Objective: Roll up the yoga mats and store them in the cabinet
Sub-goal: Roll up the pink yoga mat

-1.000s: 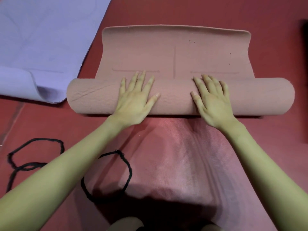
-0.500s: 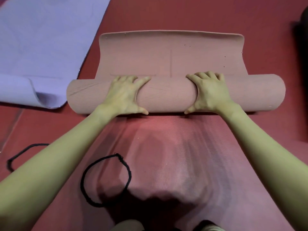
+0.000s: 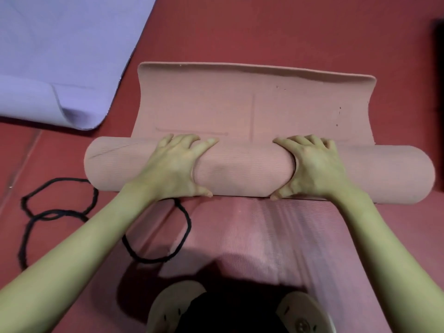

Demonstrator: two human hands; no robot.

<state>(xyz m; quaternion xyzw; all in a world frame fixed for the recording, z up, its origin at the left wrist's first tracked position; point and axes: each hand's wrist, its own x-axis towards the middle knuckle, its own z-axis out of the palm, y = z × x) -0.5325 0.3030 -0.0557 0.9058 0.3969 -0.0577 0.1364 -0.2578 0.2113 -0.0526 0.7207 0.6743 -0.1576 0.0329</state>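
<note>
A pink yoga mat (image 3: pixel 245 171) lies across the red floor in front of me, most of it wound into a thick roll. A short flat stretch (image 3: pixel 252 102) of it remains beyond the roll, its far edge curled up. My left hand (image 3: pixel 173 167) grips the roll left of centre, fingers curled over the top and thumb at the near side. My right hand (image 3: pixel 314 167) grips it the same way right of centre. A lavender yoga mat (image 3: pixel 60 56) lies unrolled at the upper left, one corner folded over.
Black elastic loops (image 3: pixel 60 212) lie on the floor at the left, one (image 3: pixel 182 236) passing under my left forearm. My sandalled feet (image 3: pixel 177 306) show at the bottom edge. A dark object (image 3: pixel 438 68) stands at the right edge. A red mat (image 3: pixel 264 236) lies beneath me.
My hands went from lying flat on top of the roll to gripping around it. The flat part beyond the roll has not visibly shortened.
</note>
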